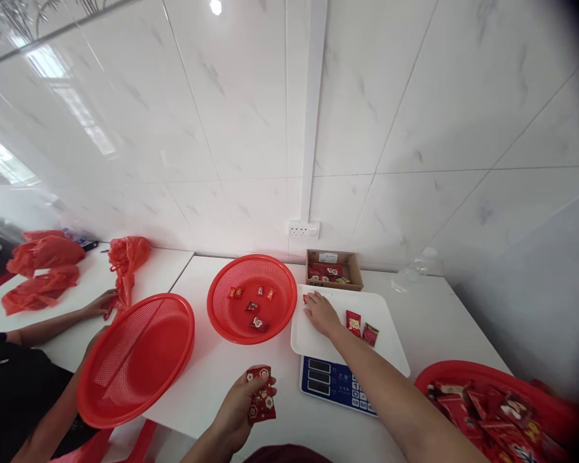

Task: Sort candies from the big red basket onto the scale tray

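In my left hand is a red printed packet with pale flower shapes, gripped between thumb and fingers above the table's front edge. My right hand reaches onto the white tray of a blue scale. Its fingertips are closed on a small red wrapped candy at the tray's left edge, mostly covered by the fingers. Beside that forearm, a red packet and a darker red packet lie on the tray. Several small wrapped candies sit in the red basket left of the scale.
A cardboard box of red packets stands behind the tray. At the right front is a red basin full of packets. A co-worker's arm and another red basket are at left, near red plastic bags.
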Tool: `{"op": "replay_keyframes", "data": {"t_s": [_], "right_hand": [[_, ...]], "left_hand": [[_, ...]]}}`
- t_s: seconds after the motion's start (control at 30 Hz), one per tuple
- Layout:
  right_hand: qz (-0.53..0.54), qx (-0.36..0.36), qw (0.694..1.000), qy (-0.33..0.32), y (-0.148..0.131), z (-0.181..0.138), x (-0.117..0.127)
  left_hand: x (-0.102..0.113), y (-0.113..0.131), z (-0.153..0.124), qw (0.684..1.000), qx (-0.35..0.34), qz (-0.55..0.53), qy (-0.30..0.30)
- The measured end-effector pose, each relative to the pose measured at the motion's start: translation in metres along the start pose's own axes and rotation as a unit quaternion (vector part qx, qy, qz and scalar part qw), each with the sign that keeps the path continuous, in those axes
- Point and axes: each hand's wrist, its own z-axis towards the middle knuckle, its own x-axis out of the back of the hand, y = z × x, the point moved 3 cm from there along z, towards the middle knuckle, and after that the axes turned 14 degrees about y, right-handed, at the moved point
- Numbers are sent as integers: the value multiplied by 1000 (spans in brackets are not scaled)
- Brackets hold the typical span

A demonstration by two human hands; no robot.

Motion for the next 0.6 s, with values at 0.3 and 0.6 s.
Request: {"op": "replay_keyframes", "data": {"t_s": [0.3, 0.6], "right_hand": [[-43, -115, 972, 201, 68, -79, 47], [-30, -164, 963, 211, 67, -134, 59]], "left_hand": [[-24, 1, -2, 997, 5, 51, -50], [-49, -7, -11, 987, -9, 103, -124]]}}
